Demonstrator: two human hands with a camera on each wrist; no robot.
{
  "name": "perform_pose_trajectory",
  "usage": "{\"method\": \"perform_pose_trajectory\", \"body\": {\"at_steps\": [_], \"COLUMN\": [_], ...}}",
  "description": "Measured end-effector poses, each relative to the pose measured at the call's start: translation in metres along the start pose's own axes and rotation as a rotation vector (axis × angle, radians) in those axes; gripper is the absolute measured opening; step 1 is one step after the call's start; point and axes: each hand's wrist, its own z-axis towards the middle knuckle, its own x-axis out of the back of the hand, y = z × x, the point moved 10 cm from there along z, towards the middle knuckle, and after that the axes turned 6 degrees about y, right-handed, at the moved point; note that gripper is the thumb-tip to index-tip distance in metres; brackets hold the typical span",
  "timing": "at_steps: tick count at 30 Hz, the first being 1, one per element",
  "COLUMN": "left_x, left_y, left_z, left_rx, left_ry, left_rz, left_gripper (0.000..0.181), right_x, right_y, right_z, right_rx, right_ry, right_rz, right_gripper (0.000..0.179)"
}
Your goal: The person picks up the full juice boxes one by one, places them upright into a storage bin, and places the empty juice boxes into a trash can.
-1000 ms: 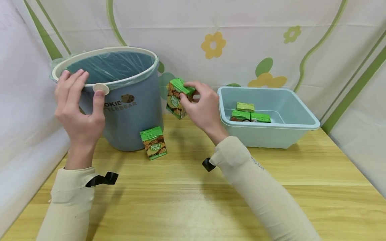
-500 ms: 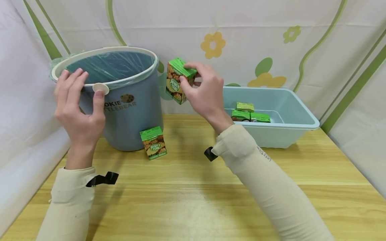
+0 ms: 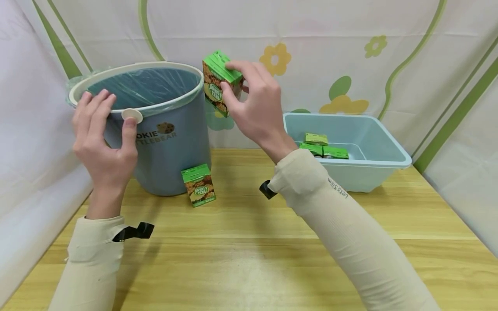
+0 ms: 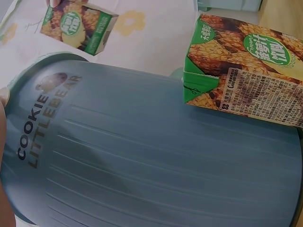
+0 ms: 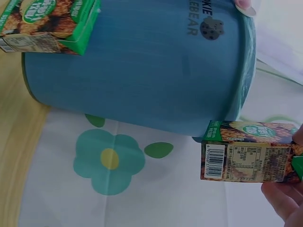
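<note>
A blue trash bin [image 3: 171, 151] with a pale rim and clear liner stands at the left. My left hand [image 3: 104, 149] grips its near rim, fingertips over the edge and thumb outside by the round white tab. My right hand [image 3: 258, 106] holds a green-topped pineapple juice box [image 3: 213, 84] between thumb and fingers, raised beside the bin's right rim. In the right wrist view, the held juice box [image 5: 246, 158] shows its barcode side. A second juice box [image 3: 200, 190] stands on the table at the foot of the bin, slightly tilted.
A light blue plastic tub [image 3: 358, 163] sits at the right, with several green-topped boxes [image 3: 335, 153] inside. The wooden table [image 3: 233, 268] runs up to a white curtain [image 3: 233, 26] printed with flowers at the back.
My right hand has lifted the juice box upward, then leftward to the bin's rim. My left hand stays on the rim, and the second box has not moved.
</note>
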Motion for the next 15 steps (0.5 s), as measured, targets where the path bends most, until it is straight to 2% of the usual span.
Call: {"method": "perform_pose_trajectory", "body": {"at_steps": [6, 11, 15], "left_x": [-0.002, -0.002, -0.002], "left_y": [-0.002, 0.006, 0.008], "left_z": [-0.001, -0.002, -0.002], "left_rx": [-0.004, 0.007, 0.008], "left_ry": [0.003, -0.004, -0.007], "left_rz": [-0.007, -0.009, -0.009], "left_gripper": [0.053, 0.052, 0.052], "right_x": [0.002, 0.005, 0.008], "right_y": [-0.008, -0.016, -0.023], "right_z": [0.010, 0.017, 0.021], "right_rx": [0.032, 0.079, 0.102], "right_ry": [0.009, 0.026, 0.057], "right_rz": [-0.023, -0.028, 0.007], "right_gripper": [0.031, 0.031, 0.032]}}
